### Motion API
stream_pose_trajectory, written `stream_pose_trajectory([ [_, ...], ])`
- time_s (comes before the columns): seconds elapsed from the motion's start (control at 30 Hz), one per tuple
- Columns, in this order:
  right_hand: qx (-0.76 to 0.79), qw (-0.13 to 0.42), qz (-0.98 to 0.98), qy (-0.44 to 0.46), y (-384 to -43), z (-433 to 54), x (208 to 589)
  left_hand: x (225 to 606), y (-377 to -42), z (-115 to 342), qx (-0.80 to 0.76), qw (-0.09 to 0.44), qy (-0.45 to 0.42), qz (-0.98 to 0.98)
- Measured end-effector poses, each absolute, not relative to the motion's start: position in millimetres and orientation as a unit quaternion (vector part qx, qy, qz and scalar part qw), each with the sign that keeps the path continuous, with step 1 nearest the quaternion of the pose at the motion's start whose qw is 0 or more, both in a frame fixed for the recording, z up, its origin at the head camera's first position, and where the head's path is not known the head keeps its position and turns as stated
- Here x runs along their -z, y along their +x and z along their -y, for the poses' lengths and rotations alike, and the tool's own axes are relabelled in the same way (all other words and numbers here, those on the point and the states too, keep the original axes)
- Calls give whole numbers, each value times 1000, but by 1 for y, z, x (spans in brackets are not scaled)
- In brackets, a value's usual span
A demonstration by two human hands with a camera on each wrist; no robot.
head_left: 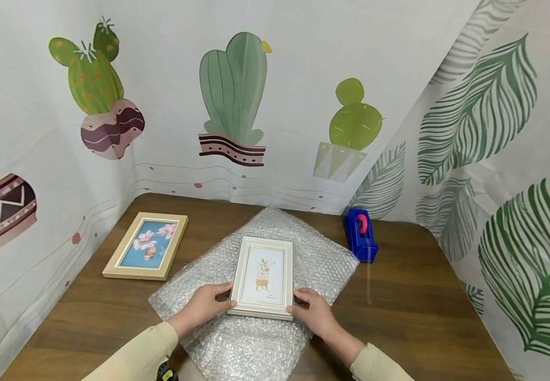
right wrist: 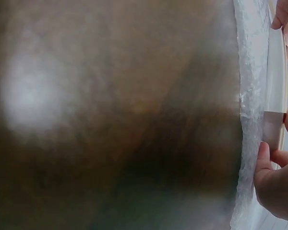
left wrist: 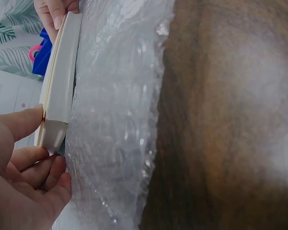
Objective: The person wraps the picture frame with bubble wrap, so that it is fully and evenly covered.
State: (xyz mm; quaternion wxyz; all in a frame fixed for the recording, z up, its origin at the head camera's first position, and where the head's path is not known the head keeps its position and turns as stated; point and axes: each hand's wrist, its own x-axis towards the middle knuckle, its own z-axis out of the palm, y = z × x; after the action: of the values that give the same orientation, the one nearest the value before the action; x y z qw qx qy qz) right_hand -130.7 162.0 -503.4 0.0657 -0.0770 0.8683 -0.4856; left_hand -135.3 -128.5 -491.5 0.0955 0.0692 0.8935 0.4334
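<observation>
A white picture frame (head_left: 263, 278) with a potted-plant print lies over a sheet of bubble wrap (head_left: 251, 344), which is set cornerwise on the table. At the frame's lower left corner my left hand (head_left: 207, 304) grips the edge, thumb on top and fingers at the side. My right hand (head_left: 315, 312) pinches the lower right corner the same way. From the left wrist, the frame's side (left wrist: 62, 72) shows close over the bubble wrap (left wrist: 117, 105). The right wrist view has the right hand (right wrist: 278, 177) at the frame's corner.
On the left of the brown wooden table (head_left: 399, 307) lies a second picture frame (head_left: 110, 270), light wood around a blue flower picture. A blue tape dispenser (head_left: 361, 241) with a pink core stands at the back right. Behind the table hangs a cactus-patterned cloth (head_left: 170, 106).
</observation>
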Motion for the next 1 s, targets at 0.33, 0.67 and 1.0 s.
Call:
stream_pose_trajectory([
  [0.33, 430, 80, -892, -111, -136, -165, 492, 484, -139, 131, -417, 117, 86, -897],
  [0.67, 278, 34, -928, -245, -124, -173, 464, 468, -168, 141, -286, 133, 192, -929],
  [1.0, 76, -35, -834, -546, -92, -173, 482, 472, -182, 134, -238, 165, 237, -927],
])
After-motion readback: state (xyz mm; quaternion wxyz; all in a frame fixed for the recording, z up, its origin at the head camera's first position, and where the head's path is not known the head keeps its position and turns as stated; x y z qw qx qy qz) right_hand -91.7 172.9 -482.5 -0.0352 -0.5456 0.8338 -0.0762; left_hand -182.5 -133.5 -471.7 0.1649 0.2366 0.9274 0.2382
